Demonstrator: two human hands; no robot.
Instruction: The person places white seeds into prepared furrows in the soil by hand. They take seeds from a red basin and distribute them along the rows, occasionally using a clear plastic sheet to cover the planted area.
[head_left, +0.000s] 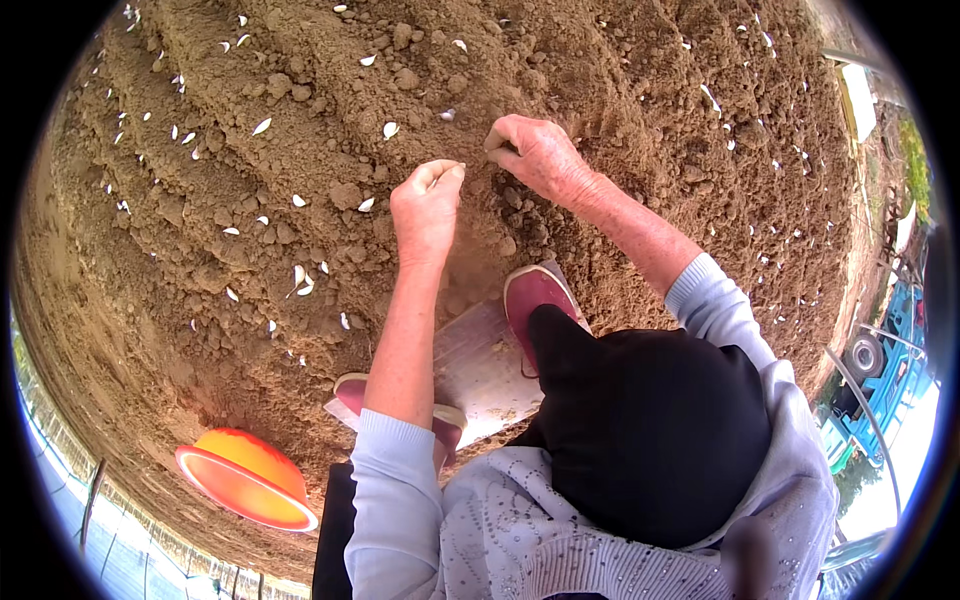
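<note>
My left hand (431, 199) is just above the loose brown soil, its thumb and fingers pinched together at the tips; a small pale bit shows at the fingertips, too small to name. To its right, my right hand (529, 154) is low over the soil with fingers curled; whether it holds anything is hidden. White garlic cloves lie scattered on the soil, one (391, 130) above my left hand, another (366, 204) left of it, and a purplish clove (448, 115) between and beyond the two hands. Several more (304, 281) lie further left.
A flat board (480, 360) lies under my red shoes (536, 304). An orange plastic basin (247, 476) rests tilted on the soil at lower left. Soil clods (346, 196) lie about. A blue vehicle (892, 375) stands at the far right, near a curved pole (862, 397).
</note>
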